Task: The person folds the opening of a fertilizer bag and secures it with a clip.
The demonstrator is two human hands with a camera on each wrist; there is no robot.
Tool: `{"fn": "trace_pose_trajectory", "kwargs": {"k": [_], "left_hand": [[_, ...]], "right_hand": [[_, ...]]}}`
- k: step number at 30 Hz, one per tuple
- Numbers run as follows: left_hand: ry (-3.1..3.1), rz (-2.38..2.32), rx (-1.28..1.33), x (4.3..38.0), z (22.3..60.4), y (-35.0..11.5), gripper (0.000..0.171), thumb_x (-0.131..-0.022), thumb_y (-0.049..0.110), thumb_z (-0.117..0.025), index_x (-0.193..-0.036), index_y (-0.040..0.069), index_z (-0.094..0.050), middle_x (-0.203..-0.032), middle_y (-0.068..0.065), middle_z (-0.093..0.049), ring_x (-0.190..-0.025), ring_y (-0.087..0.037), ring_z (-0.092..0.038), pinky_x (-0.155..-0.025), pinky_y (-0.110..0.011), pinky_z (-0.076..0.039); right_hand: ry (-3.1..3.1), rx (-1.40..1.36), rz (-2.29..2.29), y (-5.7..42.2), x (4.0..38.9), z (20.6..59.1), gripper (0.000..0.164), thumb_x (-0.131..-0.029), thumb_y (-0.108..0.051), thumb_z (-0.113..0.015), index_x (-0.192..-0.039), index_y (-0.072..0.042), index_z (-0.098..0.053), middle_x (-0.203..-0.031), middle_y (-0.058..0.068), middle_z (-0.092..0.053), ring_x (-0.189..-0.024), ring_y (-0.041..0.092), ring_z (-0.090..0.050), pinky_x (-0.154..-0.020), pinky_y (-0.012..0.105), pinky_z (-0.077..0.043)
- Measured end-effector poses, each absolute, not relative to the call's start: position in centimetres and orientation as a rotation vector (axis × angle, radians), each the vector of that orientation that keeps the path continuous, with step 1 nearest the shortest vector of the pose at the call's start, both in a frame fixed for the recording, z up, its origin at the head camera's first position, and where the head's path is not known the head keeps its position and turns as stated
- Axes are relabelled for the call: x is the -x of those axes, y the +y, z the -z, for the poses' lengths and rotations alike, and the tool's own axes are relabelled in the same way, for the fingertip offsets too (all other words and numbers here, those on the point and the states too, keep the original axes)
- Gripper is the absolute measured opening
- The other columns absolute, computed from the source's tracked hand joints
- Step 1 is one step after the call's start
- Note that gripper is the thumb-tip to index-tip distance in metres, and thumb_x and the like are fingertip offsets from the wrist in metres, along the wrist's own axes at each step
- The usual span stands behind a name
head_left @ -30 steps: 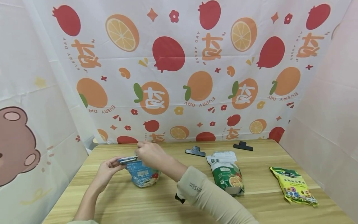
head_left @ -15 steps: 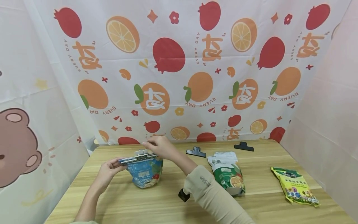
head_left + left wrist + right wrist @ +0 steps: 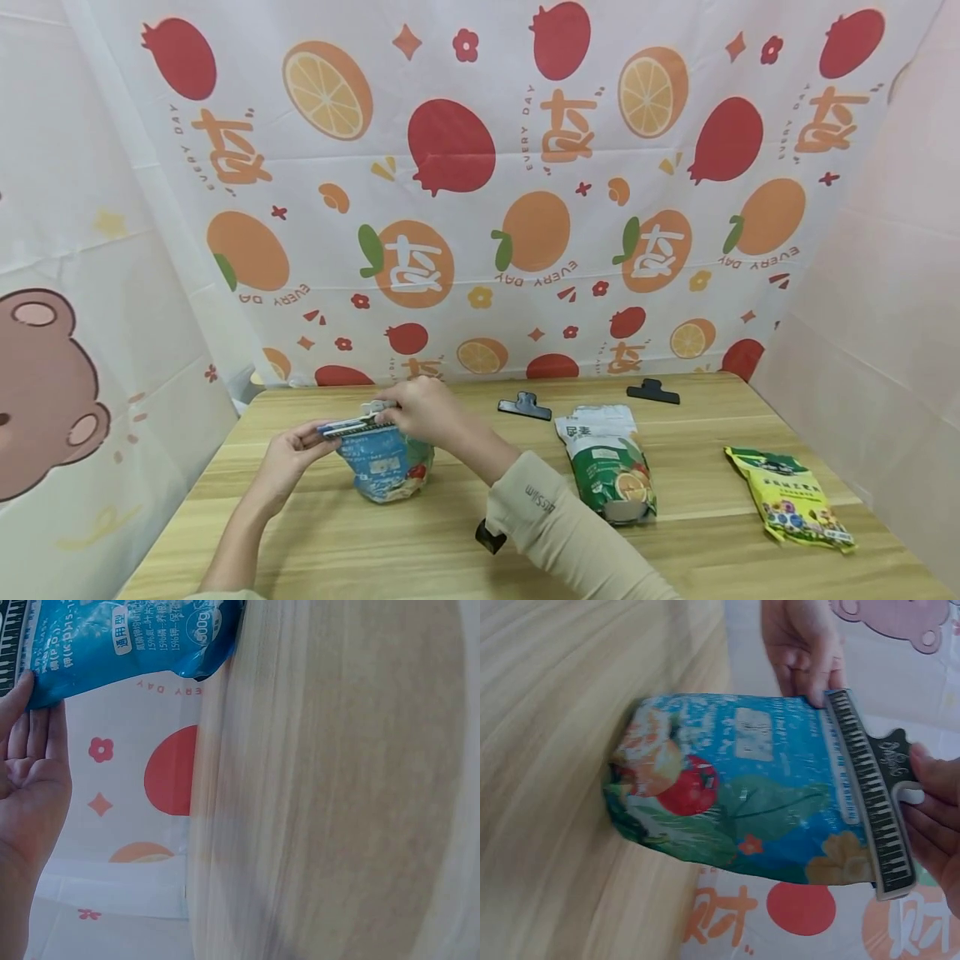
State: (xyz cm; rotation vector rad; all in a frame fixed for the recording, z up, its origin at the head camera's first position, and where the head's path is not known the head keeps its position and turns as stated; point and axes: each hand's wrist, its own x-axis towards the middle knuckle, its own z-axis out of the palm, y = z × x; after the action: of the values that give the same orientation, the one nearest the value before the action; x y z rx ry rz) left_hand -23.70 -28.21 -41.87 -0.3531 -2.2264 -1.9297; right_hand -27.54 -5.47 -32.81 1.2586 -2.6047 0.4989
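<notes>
A blue bag (image 3: 382, 467) printed with vegetables stands on the wooden table, its top edge closed by a wide bag clip (image 3: 874, 799) with a piano-key pattern. At the bag's upper left corner, my left hand (image 3: 295, 454) pinches the bag beside the end of the clip; the left wrist view shows the thumb in front and the fingers behind. My right hand (image 3: 427, 410) is on the clip's handle, thumb on one side and fingers on the other, as seen in the right wrist view. Part of the clip is hidden behind this hand in the head view.
Right of the blue bag lies a green and white bag (image 3: 609, 471). A yellow bag (image 3: 797, 504) lies at the far right. Two black clips, one near the middle (image 3: 524, 406) and one farther right (image 3: 653, 391), lie toward the back. Another black object (image 3: 490, 536) shows by the right sleeve.
My right hand moved off the clip to the right half a second ago, and is now back on its handle. My left hand has kept its pinch on the bag's corner.
</notes>
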Motion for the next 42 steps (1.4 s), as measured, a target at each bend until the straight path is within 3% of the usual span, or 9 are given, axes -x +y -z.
{"fn": "trace_pose_trajectory", "kwargs": {"k": [9, 15, 28, 32, 36, 39, 42], "left_hand": [[-2.203, 1.972, 0.374, 23.6, 41.9, -28.2, 0.020, -0.088, -0.001, -0.059, -0.105, 0.008, -0.064, -0.095, 0.008, -0.067, -0.090, -0.004, -0.061, -0.076, -0.016, -0.046], [-2.198, 1.986, 0.345, 23.6, 41.9, -28.2, 0.024, -0.088, -0.001, -0.059, -0.103, 0.017, -0.064, -0.094, 0.009, -0.067, -0.090, -0.003, -0.061, -0.077, -0.015, -0.045], [-2.196, 1.970, 0.391, 23.7, 42.2, -28.3, 0.024, -0.089, 0.003, -0.059, -0.103, 0.021, -0.066, -0.095, 0.008, -0.067, -0.090, -0.004, -0.061, -0.077, -0.016, -0.045], [-2.197, 1.968, 0.397, 23.9, 42.1, -28.3, 0.022, -0.089, 0.003, -0.059, -0.104, 0.018, -0.066, -0.096, 0.007, -0.067, -0.091, -0.005, -0.061, -0.078, -0.016, -0.045], [-2.205, 1.965, 0.367, 23.7, 42.0, -28.2, 0.021, -0.089, 0.004, -0.060, -0.104, 0.016, -0.066, -0.096, 0.008, -0.067, -0.090, -0.005, -0.061, -0.078, -0.016, -0.045], [-2.194, 1.978, 0.339, 23.5, 42.0, -28.0, 0.021, -0.088, 0.004, -0.060, -0.105, 0.016, -0.066, -0.096, 0.008, -0.067, -0.090, -0.005, -0.061, -0.078, -0.015, -0.044], [-2.169, 1.999, 0.334, 23.4, 42.0, -27.9, 0.023, -0.088, 0.003, -0.061, -0.103, 0.019, -0.066, -0.095, 0.008, -0.067, -0.089, -0.005, -0.061, -0.078, -0.015, -0.044]], "right_hand": [[-2.437, -1.261, -0.390, -5.5, 27.2, 33.2, 0.027, -0.089, -0.031, -0.060, -0.110, -0.017, -0.069, -0.081, -0.007, -0.068, -0.041, 0.001, -0.036, -0.042, 0.013, -0.025], [-2.378, -1.228, -0.350, -5.7, 27.1, 33.3, 0.024, -0.088, -0.033, -0.061, -0.105, -0.018, -0.071, -0.074, -0.009, -0.067, -0.039, 0.002, -0.032, -0.041, 0.013, -0.023], [-2.477, -1.209, -0.434, -5.9, 27.0, 33.5, 0.030, -0.087, -0.035, -0.062, -0.111, -0.017, -0.069, -0.067, -0.010, -0.064, -0.036, 0.003, -0.028, -0.038, 0.014, -0.023], [-2.554, -1.202, -0.579, -5.5, 27.0, 33.5, 0.033, -0.088, -0.037, -0.061, -0.114, -0.017, -0.067, -0.069, -0.011, -0.062, -0.045, 0.001, -0.038, -0.043, 0.013, -0.030], [-2.560, -1.143, -0.942, -4.7, 27.2, 33.9, 0.033, -0.092, -0.038, -0.053, -0.112, -0.015, -0.068, -0.089, -0.009, -0.066, -0.070, -0.003, -0.055, -0.060, 0.011, -0.042], [-2.497, -1.053, -1.217, -3.8, 27.5, 34.4, 0.034, -0.095, -0.037, -0.049, -0.109, -0.013, -0.069, -0.101, -0.005, -0.066, -0.084, 0.000, -0.057, -0.070, 0.015, -0.046], [-2.443, -0.971, -1.440, -2.7, 28.0, 34.9, 0.035, -0.095, -0.035, -0.049, -0.108, -0.010, -0.069, -0.100, -0.001, -0.067, -0.085, 0.003, -0.058, -0.073, 0.018, -0.047]]}}
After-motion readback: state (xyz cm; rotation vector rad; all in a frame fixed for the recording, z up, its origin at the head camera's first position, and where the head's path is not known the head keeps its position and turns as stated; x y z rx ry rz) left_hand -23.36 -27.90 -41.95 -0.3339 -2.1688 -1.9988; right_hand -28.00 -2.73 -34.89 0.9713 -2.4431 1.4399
